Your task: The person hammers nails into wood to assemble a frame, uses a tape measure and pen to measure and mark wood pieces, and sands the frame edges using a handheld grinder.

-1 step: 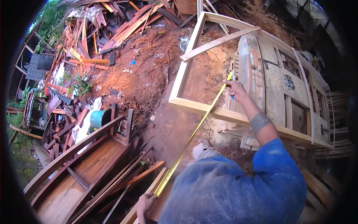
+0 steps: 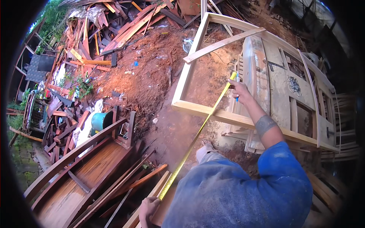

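A yellow tape measure (image 2: 189, 150) stretches diagonally between my two hands. My left hand (image 2: 149, 208), low in the view, is closed on the tape's near end beside a pale timber board (image 2: 154, 191). Farther off, my right hand (image 2: 239, 91) grips the other end, with a blue pen (image 2: 237, 79) also in its fingers. Between the hands, the tape crosses above the near rail of a pale wooden frame (image 2: 192, 106). My fingers partly hide both tape ends, and I cannot make out the tape's case.
A diagonal wooden brace (image 2: 224, 44) spans the frame's corner. Under the frame stand stacked wooden panels (image 2: 275, 89). A dark wooden bed-like piece (image 2: 91, 169) and loose planks lie at left. Scrap wood (image 2: 129, 30) and a reddish dirt mound (image 2: 146, 72) lie beyond.
The tape's far end by my right hand has turned slightly, so its yellow face looks wider. My left hand stays in place.
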The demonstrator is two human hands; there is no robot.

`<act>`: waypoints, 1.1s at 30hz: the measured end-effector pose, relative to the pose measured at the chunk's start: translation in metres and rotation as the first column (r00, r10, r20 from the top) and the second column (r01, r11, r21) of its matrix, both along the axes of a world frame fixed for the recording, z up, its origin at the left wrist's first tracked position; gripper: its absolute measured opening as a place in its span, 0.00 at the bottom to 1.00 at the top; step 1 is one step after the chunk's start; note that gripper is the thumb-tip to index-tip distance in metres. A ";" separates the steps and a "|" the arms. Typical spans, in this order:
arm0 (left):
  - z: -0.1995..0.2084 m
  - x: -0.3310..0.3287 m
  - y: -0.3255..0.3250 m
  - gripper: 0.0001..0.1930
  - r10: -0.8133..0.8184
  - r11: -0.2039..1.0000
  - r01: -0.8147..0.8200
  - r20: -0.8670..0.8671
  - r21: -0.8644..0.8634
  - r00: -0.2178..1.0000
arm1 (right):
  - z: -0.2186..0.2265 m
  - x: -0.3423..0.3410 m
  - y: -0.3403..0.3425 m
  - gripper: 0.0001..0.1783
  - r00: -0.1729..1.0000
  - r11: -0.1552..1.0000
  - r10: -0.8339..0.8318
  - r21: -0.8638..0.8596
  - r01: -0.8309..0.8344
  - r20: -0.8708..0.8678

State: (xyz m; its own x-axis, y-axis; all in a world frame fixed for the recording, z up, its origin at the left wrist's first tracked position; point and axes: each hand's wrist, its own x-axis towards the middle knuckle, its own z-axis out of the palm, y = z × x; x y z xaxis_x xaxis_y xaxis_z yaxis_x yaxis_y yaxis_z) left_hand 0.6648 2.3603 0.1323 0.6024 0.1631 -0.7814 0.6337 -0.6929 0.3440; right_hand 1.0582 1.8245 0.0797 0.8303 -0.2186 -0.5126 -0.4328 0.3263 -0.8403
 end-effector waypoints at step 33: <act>0.028 0.259 -0.141 0.17 0.244 0.963 -0.240 -0.020 0.123 0.970 | -0.027 0.347 -0.165 0.12 0.900 0.885 -0.359 -0.217 0.413 0.246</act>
State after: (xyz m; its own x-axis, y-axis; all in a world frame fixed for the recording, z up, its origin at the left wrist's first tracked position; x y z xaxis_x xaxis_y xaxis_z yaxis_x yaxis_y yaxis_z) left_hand 0.9239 2.2191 0.1608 0.5064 0.3932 -0.7674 0.7975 -0.5520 0.2435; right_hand 1.4055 1.6591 0.0527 0.7289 -0.6440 -0.2322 -0.1372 0.1948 -0.9712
